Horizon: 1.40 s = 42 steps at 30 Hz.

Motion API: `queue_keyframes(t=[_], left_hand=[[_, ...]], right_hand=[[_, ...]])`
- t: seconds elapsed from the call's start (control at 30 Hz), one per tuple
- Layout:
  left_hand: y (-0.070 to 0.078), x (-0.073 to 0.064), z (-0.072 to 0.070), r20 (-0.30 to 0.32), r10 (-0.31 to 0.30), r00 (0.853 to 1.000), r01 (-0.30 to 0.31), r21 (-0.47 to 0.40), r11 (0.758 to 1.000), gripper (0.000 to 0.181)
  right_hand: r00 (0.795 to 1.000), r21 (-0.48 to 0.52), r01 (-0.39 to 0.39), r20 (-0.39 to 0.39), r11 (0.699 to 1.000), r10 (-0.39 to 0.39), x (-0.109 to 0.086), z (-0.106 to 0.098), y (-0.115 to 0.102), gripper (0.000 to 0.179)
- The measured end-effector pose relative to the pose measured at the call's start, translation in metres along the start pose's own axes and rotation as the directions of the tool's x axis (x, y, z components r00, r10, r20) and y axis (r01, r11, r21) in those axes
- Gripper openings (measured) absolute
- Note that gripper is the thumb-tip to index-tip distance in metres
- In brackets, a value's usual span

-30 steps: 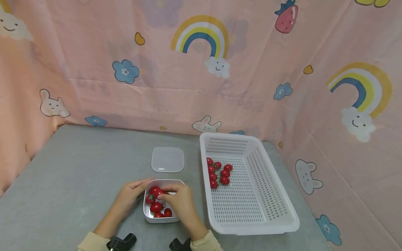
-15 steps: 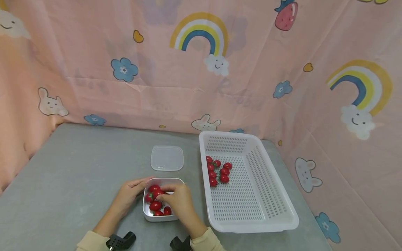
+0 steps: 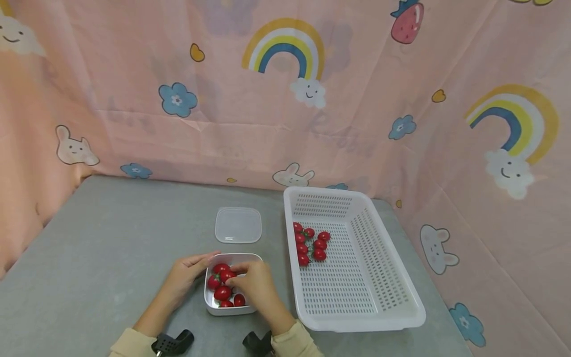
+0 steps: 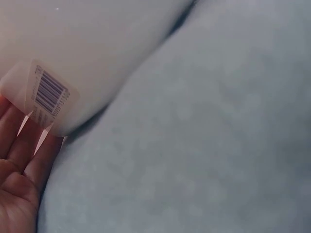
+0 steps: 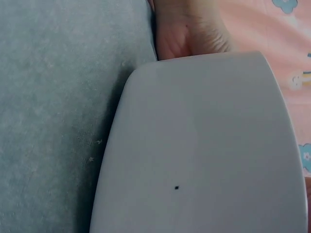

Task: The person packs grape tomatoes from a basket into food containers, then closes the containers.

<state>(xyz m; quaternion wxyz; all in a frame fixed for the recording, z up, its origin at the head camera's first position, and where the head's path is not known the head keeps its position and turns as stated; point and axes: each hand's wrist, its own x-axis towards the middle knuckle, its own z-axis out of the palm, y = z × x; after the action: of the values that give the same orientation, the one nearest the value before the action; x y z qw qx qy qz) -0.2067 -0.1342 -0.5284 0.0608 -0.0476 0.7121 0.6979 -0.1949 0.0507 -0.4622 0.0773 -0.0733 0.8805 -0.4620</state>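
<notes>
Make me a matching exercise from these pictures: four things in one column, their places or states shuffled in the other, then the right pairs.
Things
1. Lid
2. Basket
3. Left hand
4. Right hand

Places or states
A. Touching the small box on its left
B. White, perforated
C. Pinching a tomato
D. Flat on the table

Pairs: 1-D, 2-B, 3-A, 4-C

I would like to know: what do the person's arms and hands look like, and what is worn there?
The left hand and right hand wear no gloves. The left sleeve and right sleeve are pale yellow-beige. Beside them show a left black device and a right black device.
</notes>
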Motion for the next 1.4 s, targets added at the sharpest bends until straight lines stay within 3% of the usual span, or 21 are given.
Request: queue_keyframes(t=[0.23,0.43,0.6,0.77,0.9,1.13,1.4], left_hand=[[0.0,0.0,0.0,-0.001,-0.007,1.0,0.007,0.01,1.0,0.038],[0.0,0.0,0.0,-0.005,-0.015,1.0,0.015,0.018,1.0,0.038],[-0.001,0.0,0.0,-0.006,0.003,1.0,-0.003,0.004,1.0,0.038],[-0.001,0.0,0.001,0.007,0.021,1.0,-0.021,-0.012,1.0,0.038],[-0.001,0.0,0.001,0.001,0.016,1.0,-0.016,-0.006,1.0,0.039],[0.001,0.0,0.001,-0.004,0.001,1.0,-0.001,0.003,1.0,0.038],[0.001,0.0,0.001,0.002,-0.003,1.0,0.003,-0.01,1.0,0.039]], right_hand=[[1.0,-0.089,0.006,-0.008,0.996,-0.006,-0.001,0.001,-0.004,0.02],[0.999,-0.054,0.014,-0.033,0.998,-0.016,-0.003,-0.001,-0.009,0.019],[0.989,0.032,0.105,-0.103,0.994,-0.101,-0.008,-0.009,-0.022,0.019],[0.962,0.142,0.231,-0.18,0.963,-0.205,-0.014,-0.023,-0.042,0.02],[0.946,0.139,0.281,-0.209,0.95,-0.249,-0.017,-0.041,-0.058,0.019],[0.949,0.166,0.235,-0.251,0.958,-0.189,-0.01,-0.074,-0.068,0.02],[0.958,0.154,0.074,-0.287,0.985,-0.028,0.008,-0.12,-0.06,0.024]])
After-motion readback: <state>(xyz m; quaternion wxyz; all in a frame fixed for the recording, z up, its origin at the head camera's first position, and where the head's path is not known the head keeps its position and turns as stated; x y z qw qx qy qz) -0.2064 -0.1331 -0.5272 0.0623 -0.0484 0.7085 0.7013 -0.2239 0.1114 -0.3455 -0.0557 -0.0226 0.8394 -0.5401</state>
